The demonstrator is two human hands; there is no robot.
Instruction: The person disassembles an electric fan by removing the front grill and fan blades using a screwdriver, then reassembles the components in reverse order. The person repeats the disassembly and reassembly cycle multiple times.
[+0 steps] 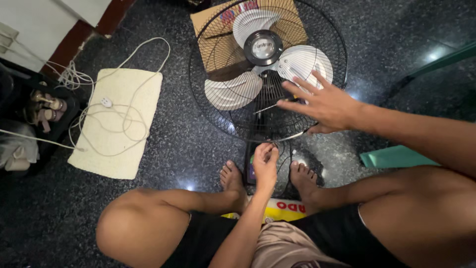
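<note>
Left hand (pixel 266 161) pinched tight, fingertips closed on something small at the bottom rim of the fan guard (pixel 218 106), too tiny to make out. Right hand (pixel 325 101) spread wide, fingers splayed flat over the wire grille, holding nothing. The fan (pixel 263 48) lies face-up on the dark speckled floor (pixel 178 144) between the person's bare feet, pale blades showing through the cage. A cardboard box (pixel 210 30) sits under its far side. Off to the left, a cream mat (pixel 121 144) with a white cable (pixel 124 111) looped across it.
</note>
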